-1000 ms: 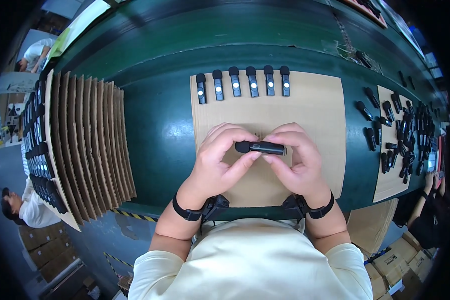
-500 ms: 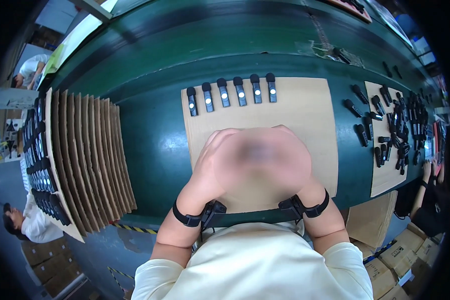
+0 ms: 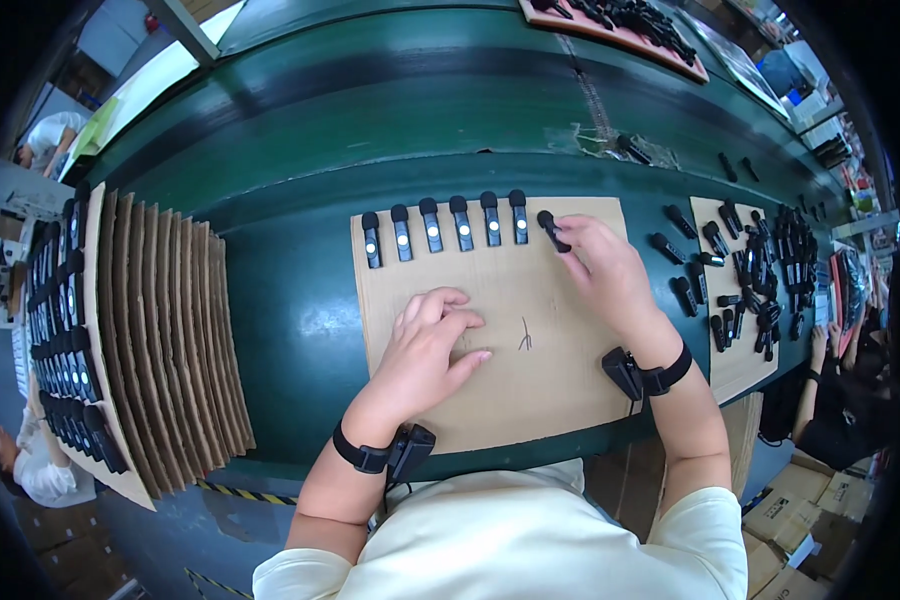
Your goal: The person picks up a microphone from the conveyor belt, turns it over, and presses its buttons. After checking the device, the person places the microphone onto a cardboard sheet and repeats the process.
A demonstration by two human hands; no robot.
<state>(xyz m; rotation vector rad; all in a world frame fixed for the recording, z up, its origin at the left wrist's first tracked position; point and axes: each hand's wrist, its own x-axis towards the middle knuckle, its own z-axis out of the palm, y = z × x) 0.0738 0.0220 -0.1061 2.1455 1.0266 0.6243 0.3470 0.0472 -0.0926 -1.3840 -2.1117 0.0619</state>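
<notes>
On a flat cardboard sheet in front of me, several small black clip-on microphones with foam tops lie side by side along the far edge, most showing a round white spot. My right hand is closed on another microphone at the right end of this row, its foam top pointing away from me. From this view I cannot tell whether that one touches the cardboard. Over the left middle of the sheet, my left hand holds nothing, its fingers loosely bent and apart. A dark pen-like mark shows on the cardboard between my hands.
To the left, a stack of cardboard sheets carries rows of microphones on its outer layer. Many loose microphones lie on cardboard at the right, near another person's hands. A pink tray of black pieces sits at the far side.
My hands have parted from the blurred spot over the middle of the sheet. The right one has gone far and right, to the row's end, with a microphone. The view has shifted.
</notes>
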